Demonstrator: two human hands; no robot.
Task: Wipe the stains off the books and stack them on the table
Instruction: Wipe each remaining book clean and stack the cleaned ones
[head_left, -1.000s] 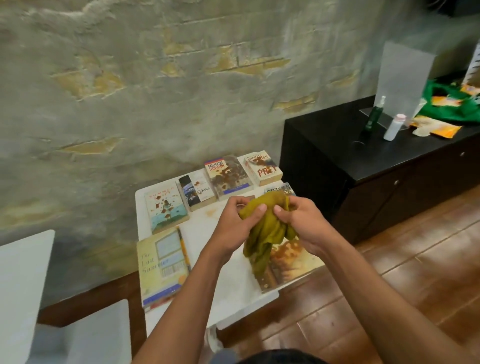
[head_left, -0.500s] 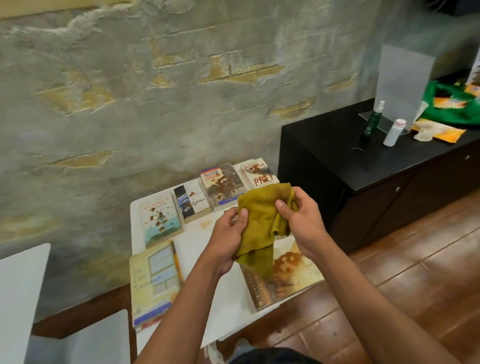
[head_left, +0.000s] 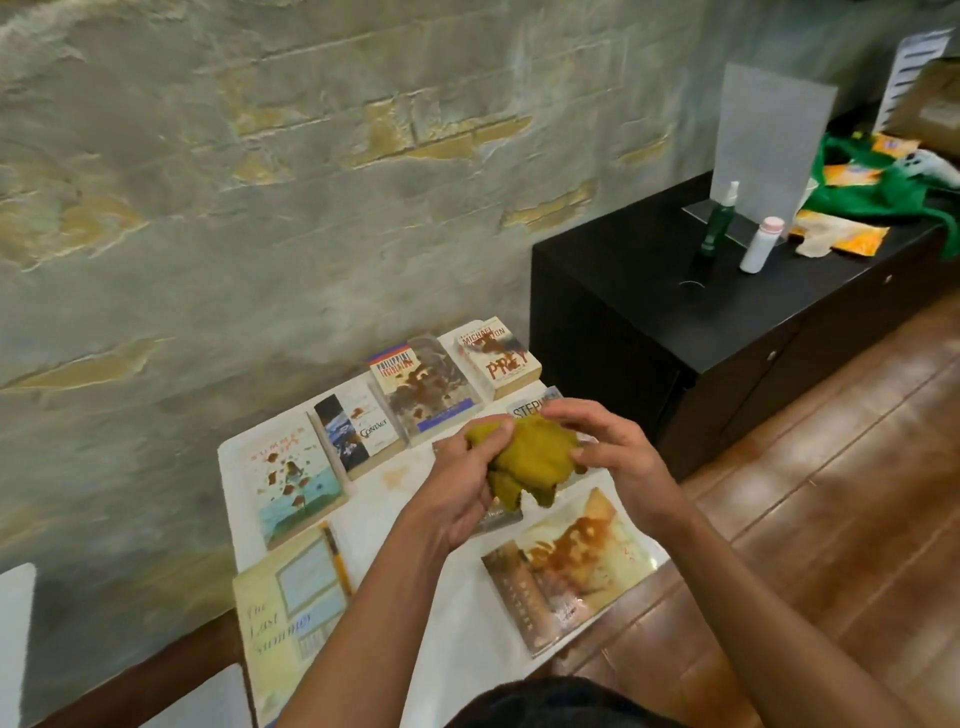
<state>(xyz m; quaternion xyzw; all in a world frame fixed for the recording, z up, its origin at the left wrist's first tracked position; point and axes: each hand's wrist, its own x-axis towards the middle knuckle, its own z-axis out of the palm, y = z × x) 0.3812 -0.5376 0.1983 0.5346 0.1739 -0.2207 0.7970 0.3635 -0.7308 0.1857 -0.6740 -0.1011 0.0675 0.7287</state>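
Both hands worked a crumpled mustard-yellow cloth (head_left: 524, 460) in the air above the small white table (head_left: 467, 629): the left hand (head_left: 462, 493) had its fingers curled into the wad from the nine o'clock side, and the right hand (head_left: 608, 452) pinched its edge from three o'clock. Neither hand touched a book. The nearest stained target was the large tan paperback smeared with rust-brown blotches (head_left: 569, 569), which lay flat at about five o'clock from the cloth, near the table's front right edge, its long axis running from seven o'clock up to one o'clock. The right hand looked the closer of the two to it, so a wipe would likely drop down and toward the person. Other stained books lay flat and unstacked farther back, among them the pale blue paperback (head_left: 293, 480) at nine o'clock and the white "Prey" paperback (head_left: 498, 356) at twelve.
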